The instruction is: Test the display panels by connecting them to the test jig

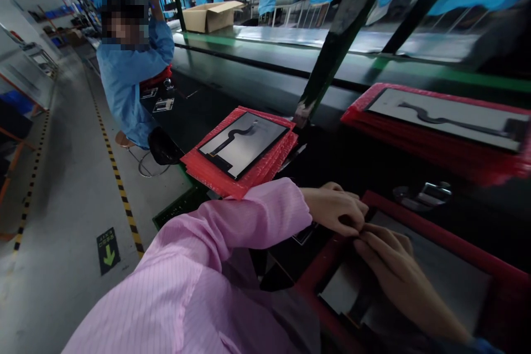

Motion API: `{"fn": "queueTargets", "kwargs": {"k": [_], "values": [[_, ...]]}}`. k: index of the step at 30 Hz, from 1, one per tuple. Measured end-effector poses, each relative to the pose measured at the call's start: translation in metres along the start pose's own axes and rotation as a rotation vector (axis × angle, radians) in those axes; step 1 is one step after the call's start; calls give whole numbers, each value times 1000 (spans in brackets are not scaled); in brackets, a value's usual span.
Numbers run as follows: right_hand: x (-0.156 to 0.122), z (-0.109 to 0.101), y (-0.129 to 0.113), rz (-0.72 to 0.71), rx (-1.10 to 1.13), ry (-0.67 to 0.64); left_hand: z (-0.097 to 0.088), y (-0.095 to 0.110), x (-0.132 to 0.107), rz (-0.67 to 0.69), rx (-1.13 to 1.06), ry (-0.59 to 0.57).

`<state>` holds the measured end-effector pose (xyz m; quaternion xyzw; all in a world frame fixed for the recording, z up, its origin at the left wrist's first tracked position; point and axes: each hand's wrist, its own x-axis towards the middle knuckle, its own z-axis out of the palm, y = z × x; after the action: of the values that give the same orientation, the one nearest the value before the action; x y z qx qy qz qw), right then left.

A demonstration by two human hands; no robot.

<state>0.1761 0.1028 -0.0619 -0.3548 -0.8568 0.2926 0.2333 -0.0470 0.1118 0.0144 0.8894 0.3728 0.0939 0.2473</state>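
Observation:
My left hand (337,209), at the end of a pink striped sleeve, reaches over a flat screen panel (450,271). My right hand (392,271) comes in from the lower right. Their fingertips meet in a pinch above the panel; whatever is between them is too small or hidden to make out. The panel lies on red padded wrap (468,238), and my right hand covers part of it. A dark flex cable (357,310) shows near its lower left edge. Just beyond the panel is a shiny clear and metal object (433,193), blurred.
To the left is a stack of red bubble wrap (265,168) topped by a screen panel (244,141). Another red stack (418,149) stands at the back right. A slanted dark post (332,61) rises between them. A co-worker in blue (124,77) sits farther along the bench.

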Motion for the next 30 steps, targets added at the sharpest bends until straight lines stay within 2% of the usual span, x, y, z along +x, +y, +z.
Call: {"fn": "queueTargets", "kwargs": {"k": [3,5,7,8,10,12,15,25,30], "values": [[0,-3,-3,40,42,17,1,6,-28,-150,36,367],[0,-4,-4,48,80,54,13,13,-54,-270,66,616],[2,-6,-3,61,93,123,34,23,-80,-416,115,748],[2,-6,-2,79,84,156,47,28,-92,-498,149,762],[4,-8,0,142,46,202,74,38,-108,-606,227,707],[6,-10,0,210,17,216,97,45,-116,-641,310,631],[8,-13,-1,268,19,220,114,50,-117,-645,405,574],[8,-20,-6,279,-40,207,111,53,-114,-623,509,442],[6,-16,-3,267,-49,227,114,52,-112,-628,524,429]]}}
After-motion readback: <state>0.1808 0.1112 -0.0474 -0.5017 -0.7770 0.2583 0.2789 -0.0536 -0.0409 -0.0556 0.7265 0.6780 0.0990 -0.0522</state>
